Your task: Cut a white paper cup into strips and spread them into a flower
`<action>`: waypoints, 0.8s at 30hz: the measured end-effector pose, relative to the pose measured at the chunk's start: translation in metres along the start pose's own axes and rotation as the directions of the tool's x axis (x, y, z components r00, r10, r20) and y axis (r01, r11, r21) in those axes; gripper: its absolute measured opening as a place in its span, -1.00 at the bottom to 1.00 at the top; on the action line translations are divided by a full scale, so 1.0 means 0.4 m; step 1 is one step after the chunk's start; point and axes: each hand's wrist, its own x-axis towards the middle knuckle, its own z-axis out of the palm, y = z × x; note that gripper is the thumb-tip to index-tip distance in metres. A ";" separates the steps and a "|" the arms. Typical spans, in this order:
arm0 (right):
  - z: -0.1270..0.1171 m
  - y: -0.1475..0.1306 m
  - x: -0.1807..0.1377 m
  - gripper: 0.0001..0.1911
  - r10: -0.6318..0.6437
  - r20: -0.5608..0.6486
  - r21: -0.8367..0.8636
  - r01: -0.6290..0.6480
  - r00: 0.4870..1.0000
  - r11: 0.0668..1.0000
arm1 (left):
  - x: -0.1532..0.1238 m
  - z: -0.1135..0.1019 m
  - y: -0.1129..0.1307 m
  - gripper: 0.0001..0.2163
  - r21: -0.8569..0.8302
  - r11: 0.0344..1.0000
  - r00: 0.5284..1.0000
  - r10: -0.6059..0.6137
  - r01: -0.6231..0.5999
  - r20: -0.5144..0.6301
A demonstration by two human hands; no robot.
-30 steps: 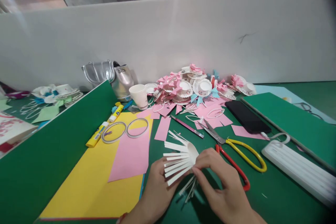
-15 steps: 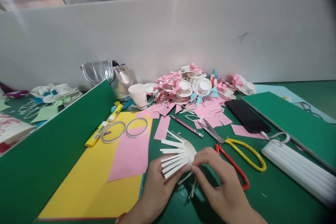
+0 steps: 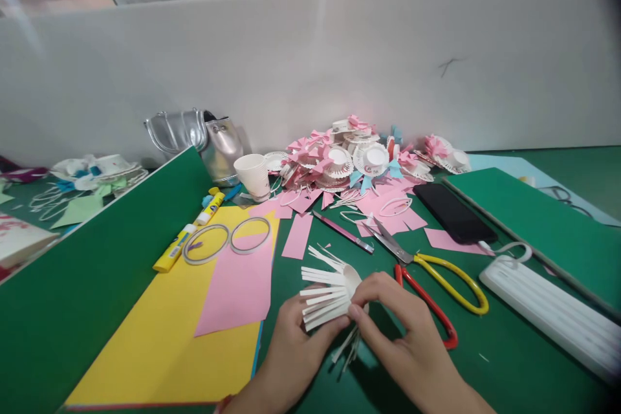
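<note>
Both hands hold a white paper cup point(image 3: 334, 288) whose wall is cut into several long strips that fan out to the left. My left hand point(image 3: 294, 352) supports it from below, fingers curled under the strips. My right hand point(image 3: 405, 343) pinches the cup's base and one strip with thumb and forefinger. Thin cut strips hang beneath the cup. Scissors point(image 3: 431, 272) with one yellow and one red handle lie just right of my right hand.
Pink paper point(image 3: 237, 284) lies on a yellow sheet point(image 3: 165, 349) at left, with two tape rings point(image 3: 228, 239) and a glue stick point(image 3: 174, 249). A white cup point(image 3: 253, 174), a silver bag point(image 3: 204, 139), a heap of finished paper flowers point(image 3: 359, 158), a black phone point(image 3: 453, 213), a power bank point(image 3: 548, 314).
The cup has turned slightly in my hands and my fingers have shifted along the strips; the view has drifted a little. Nothing else on the table has moved.
</note>
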 end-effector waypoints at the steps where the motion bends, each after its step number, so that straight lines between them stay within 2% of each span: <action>1: 0.000 0.000 0.000 -0.83 0.005 0.002 -0.006 -0.005 1.000 1.000 | 0.000 0.002 -0.004 -0.83 0.015 1.000 1.000 0.002 -0.002 -0.001; 5: -0.001 -0.004 0.003 -0.83 0.013 0.008 -0.052 -0.013 1.000 0.999 | -0.003 0.006 -0.020 -0.77 0.041 0.999 0.999 -0.034 0.034 -0.002; 8: -0.005 -0.006 0.005 -0.83 -0.009 0.018 -0.092 0.011 1.000 0.996 | -0.006 0.004 -0.024 -0.72 -0.021 0.994 0.994 -0.107 0.107 0.008; 10: -0.007 -0.004 0.005 -0.83 -0.020 0.034 -0.092 0.023 0.999 0.995 | -0.010 0.002 -0.023 -0.75 -0.069 0.990 0.993 -0.121 0.121 -0.003; 15: -0.013 0.007 0.000 -0.81 0.011 0.110 -0.078 -0.003 0.994 0.997 | -0.014 -0.002 -0.018 -0.83 -0.068 0.996 0.994 -0.057 0.051 -0.091; 20: -0.012 0.008 -0.001 -0.84 0.011 0.116 -0.054 -0.005 0.993 0.999 | -0.002 -0.008 -0.005 -0.84 -0.046 0.999 0.998 -0.002 0.005 0.062; 24: -0.011 0.004 0.000 -0.83 -0.033 0.078 -0.043 0.037 0.996 0.998 | -0.006 -0.008 -0.004 -0.80 -0.068 0.996 0.988 -0.051 0.061 0.145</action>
